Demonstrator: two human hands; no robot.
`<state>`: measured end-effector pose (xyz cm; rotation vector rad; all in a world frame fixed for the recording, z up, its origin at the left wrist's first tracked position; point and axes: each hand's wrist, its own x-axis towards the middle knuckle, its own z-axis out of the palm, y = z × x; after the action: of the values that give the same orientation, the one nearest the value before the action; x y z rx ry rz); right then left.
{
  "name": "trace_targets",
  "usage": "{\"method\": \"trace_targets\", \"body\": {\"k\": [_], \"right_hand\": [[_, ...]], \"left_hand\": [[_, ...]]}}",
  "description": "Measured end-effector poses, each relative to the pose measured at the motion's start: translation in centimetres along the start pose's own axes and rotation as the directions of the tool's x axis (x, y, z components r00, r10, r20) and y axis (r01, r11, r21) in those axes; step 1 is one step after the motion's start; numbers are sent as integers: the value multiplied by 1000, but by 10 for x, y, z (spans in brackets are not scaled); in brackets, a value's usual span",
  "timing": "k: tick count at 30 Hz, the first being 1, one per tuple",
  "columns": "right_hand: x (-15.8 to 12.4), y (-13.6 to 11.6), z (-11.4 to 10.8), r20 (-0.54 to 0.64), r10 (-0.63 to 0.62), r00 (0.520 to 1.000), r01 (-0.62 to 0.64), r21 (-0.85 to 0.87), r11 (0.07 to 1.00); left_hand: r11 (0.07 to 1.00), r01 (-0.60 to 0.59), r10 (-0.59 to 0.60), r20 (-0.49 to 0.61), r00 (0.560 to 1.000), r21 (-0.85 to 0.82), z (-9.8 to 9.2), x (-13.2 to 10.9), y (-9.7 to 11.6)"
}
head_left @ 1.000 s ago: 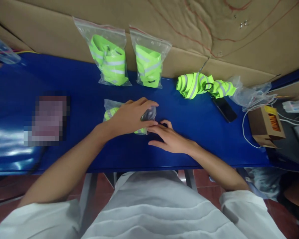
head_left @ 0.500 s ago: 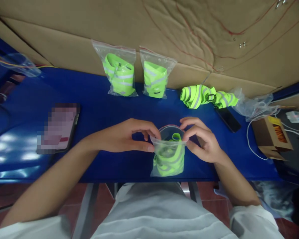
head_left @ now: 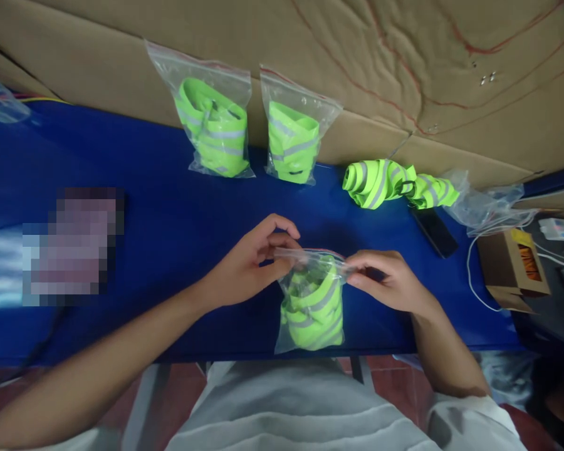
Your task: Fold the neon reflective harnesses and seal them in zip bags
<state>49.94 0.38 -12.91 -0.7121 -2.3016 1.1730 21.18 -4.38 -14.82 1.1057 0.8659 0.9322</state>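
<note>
The left hand (head_left: 249, 266) and the right hand (head_left: 388, 282) both hold 1 clear zip bag (head_left: 313, 307) in the lower middle of the frame. Each grip is pinched shut on a top corner of the bag, thumb against fingers. The left hand has the left corner and the right hand has the right corner, so both hands are just as near.

The bag's top edge runs left to right between the 2 hands. The rest of the bag hangs down from that edge, toward the bottom of the frame, over the near edge of the blue tabletop (head_left: 160, 219). Inside the bag sits a bright green band with gray stripes.

In the upper middle, 2 more filled bags (head_left: 211, 125) lean on the cardboard wall (head_left: 357, 50). To their right lies a loose green band (head_left: 395, 185), with a black phone (head_left: 435, 230) just beside it.
</note>
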Motion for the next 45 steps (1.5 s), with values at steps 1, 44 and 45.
{"method": "trace_targets", "body": {"k": [1, 44, 45], "right_hand": [[-1, 1, 1, 41, -16, 999, 16, -14, 1000], [3, -7, 13, 125, -270, 955, 287, -143, 947], [3, -7, 18, 94, -290, 952, 302, -169, 938]], "left_hand": [[998, 19, -20, -11, 1000, -59, 3, 1, -3], [902, 379, -323, 258, 910, -207, -7, 7, -17], [900, 387, -324, 285, 902, -201, -8, 8, -17]]}}
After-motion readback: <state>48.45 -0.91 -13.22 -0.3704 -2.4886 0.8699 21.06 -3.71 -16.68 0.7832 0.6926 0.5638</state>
